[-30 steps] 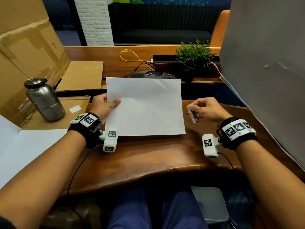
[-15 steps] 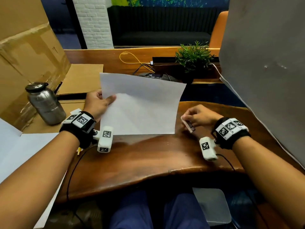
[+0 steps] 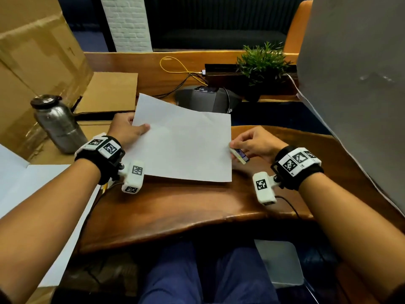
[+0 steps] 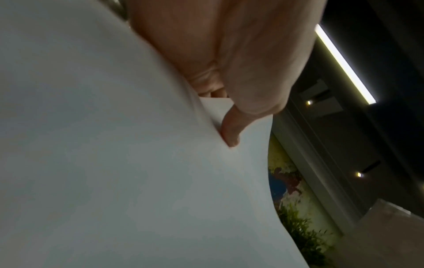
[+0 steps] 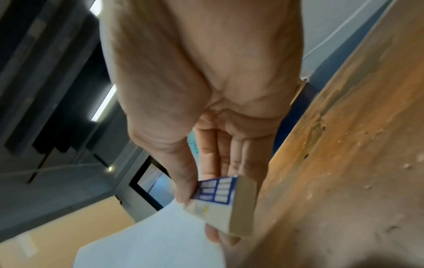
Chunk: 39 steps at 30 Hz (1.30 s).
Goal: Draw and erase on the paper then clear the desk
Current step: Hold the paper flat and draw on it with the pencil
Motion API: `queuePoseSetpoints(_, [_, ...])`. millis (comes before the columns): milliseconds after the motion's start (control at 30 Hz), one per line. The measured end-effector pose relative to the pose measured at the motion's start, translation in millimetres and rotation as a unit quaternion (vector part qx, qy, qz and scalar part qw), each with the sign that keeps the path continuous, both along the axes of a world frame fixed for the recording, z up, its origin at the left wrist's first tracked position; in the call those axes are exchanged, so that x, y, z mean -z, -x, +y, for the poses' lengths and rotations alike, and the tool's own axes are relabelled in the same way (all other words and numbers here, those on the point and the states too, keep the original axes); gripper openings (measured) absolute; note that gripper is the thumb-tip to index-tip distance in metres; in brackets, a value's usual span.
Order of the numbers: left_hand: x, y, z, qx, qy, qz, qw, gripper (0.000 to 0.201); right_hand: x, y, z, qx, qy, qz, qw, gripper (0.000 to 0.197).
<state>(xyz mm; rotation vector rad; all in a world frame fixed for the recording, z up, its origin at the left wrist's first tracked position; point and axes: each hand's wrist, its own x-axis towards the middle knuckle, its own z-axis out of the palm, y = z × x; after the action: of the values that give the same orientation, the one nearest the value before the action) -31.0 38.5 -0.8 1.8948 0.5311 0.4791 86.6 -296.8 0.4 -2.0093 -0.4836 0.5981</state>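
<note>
A blank white sheet of paper (image 3: 184,143) is lifted at its far left corner above the wooden desk (image 3: 186,207). My left hand (image 3: 128,130) pinches the sheet's left edge, thumb on top; the left wrist view shows the paper (image 4: 114,163) bent under that thumb (image 4: 230,134). My right hand (image 3: 252,143) holds a white eraser (image 3: 240,155) with a blue printed sleeve at the sheet's right edge. In the right wrist view the eraser (image 5: 220,204) sits between thumb and fingers, just above the paper (image 5: 156,241). A yellow pencil tip (image 3: 104,185) peeks out below my left wrist.
A steel bottle (image 3: 58,126) stands at the left on cardboard (image 3: 109,93). A dark speaker device (image 3: 206,99), cables and a potted plant (image 3: 260,64) sit behind the paper. White sheets (image 3: 32,189) lie at the left; a grey board (image 3: 359,88) leans at the right.
The paper went from flat on the desk to lifted and tilted by my left hand. My right hand moved left with the eraser, up to the sheet's right edge.
</note>
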Motion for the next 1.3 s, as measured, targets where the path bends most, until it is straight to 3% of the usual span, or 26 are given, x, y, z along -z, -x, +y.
queuePoseSetpoints(200, [7.3,-2.6,0.8,0.016,-0.018,0.020,0.999,0.030,8.6,5.8,-10.9,-0.004,0.057,-0.021,0.998,0.017])
queuePoseSetpoints(300, [7.4,-1.1,0.5,0.017,0.001,0.008,1.000,0.030,-1.9,1.3,-11.8,-0.015,0.006,-0.042,0.999,0.019])
queuePoseSetpoints(433, [-0.2,0.6,-5.0,0.032,0.036,-0.037,0.998,0.025,-8.7,-11.6,2.9,0.138,-0.129,-0.035,0.981,0.015])
queuePoseSetpoints(500, [-4.4,1.5,-8.6,0.038,0.046,-0.064,0.996,0.026,-3.8,-15.5,8.7,0.190,-0.135,-0.014,0.972,0.023])
queuePoseSetpoints(567, [-7.5,1.5,-9.6,0.040,0.056,-0.082,0.994,0.023,4.8,-11.4,11.2,0.159,-0.126,0.033,0.979,0.026])
queuePoseSetpoints(667, [-11.8,-0.4,-8.8,0.040,0.077,-0.098,0.991,0.017,21.4,-1.1,13.7,0.075,-0.138,0.054,0.986,0.069])
queuePoseSetpoints(733, [-13.8,-0.7,-9.3,0.046,0.083,-0.104,0.990,0.018,24.5,6.4,15.9,0.065,-0.146,0.011,0.987,0.068])
queuePoseSetpoints(833, [-13.6,-1.1,-9.1,0.052,0.081,-0.110,0.989,0.020,21.6,7.0,16.0,0.071,-0.167,-0.043,0.982,0.043])
queuePoseSetpoints(967, [-11.6,-1.9,-7.3,0.048,0.074,-0.115,0.989,0.022,11.9,9.5,11.2,0.044,-0.143,-0.065,0.987,0.074])
queuePoseSetpoints(1067, [-8.9,-1.8,-6.5,0.037,0.083,-0.119,0.989,0.022,8.6,11.8,5.9,0.037,-0.149,-0.006,0.988,0.056])
queuePoseSetpoints(1200, [-8.2,-0.6,-5.3,0.031,0.087,-0.115,0.989,0.021,11.7,12.3,4.5,0.029,-0.142,-0.085,0.986,0.040])
queuePoseSetpoints(1233, [-9.0,-0.7,-5.6,0.031,0.085,-0.115,0.989,0.021,12.4,10.7,4.6,0.038,-0.149,-0.094,0.984,0.044])
queuePoseSetpoints(1300, [-11.2,-0.2,-5.6,0.028,0.079,-0.117,0.990,0.022,12.9,7.1,6.1,0.066,-0.157,-0.072,0.983,0.079])
